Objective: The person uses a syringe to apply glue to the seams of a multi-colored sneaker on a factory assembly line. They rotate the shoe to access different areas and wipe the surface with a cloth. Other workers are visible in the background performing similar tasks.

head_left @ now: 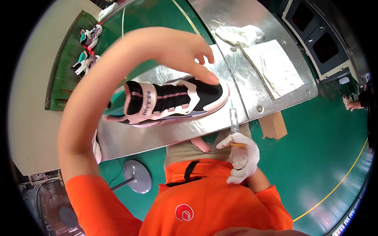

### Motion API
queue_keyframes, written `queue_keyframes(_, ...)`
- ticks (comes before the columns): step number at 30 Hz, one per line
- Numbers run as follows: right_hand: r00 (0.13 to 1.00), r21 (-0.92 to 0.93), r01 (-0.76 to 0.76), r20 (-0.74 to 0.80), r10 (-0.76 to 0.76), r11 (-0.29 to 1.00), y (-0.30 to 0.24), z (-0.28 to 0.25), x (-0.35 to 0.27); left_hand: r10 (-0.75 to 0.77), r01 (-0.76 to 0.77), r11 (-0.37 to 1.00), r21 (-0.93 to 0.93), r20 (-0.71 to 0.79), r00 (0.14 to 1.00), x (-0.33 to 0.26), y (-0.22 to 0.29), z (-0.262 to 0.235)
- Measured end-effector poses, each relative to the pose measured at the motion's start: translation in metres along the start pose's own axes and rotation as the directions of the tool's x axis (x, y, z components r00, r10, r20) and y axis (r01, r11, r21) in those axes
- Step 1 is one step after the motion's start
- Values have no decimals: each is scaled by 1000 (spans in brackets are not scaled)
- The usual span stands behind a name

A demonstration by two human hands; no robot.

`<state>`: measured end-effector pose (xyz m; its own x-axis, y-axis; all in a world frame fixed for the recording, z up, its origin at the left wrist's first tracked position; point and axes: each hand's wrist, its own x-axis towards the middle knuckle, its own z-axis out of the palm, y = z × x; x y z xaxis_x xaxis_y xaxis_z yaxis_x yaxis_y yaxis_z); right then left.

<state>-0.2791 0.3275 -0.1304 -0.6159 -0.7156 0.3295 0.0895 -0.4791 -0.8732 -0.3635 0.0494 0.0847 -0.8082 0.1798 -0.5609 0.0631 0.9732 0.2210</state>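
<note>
**Shoe on Metal Surface: Hand and Tool Positions**

The black, white and pale pink high-collar sports shoe [173, 100] is upright on the brushed-metal surface [126, 137], toe to the right. The bare left hand [179, 47] reaches over from the far side, one digit against the black toe; the remaining fingers are bent, and whether they grip cannot be told. The left forearm conceals part of the heel end and most of a white object [96, 148] at the surface's left edge.

The white-gloved right hand [244, 157] is closed around a clear syringe-like tube [234, 118], hiding its lower end. Its thin green tip points far, just beside the toe; its contents are indistinct.

The brown cardboard box [273, 125], right, is partly covered by the surface; its interior is hidden. The grey cabinet [311, 31], far right, has dark windows obscuring its contents. The dark green slotted belt [59, 90], far left, carries two multicoloured shoes [91, 36], the nearer partly blocked by the left arm.
</note>
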Motion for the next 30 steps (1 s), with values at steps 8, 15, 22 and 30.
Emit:
queue_keyframes(8,972,-123,145,-169,-164,982,-33,-13,15,117,-36,963,-267,293,949,36,-9,39)
queue_keyframes(15,962,-294,42,-246,-118,955,-45,-21,18,134,-229,892,-389,-254,958,-45,15,49)
queue_keyframes(22,972,-356,21,-211,-102,934,-45,-7,25,162,-287,955,-77,-675,719,-89,25,73)
queue_keyframes(30,976,-354,28,-193,-103,935,-46,-7,26,123,-276,953,-127,-670,733,-100,24,70)
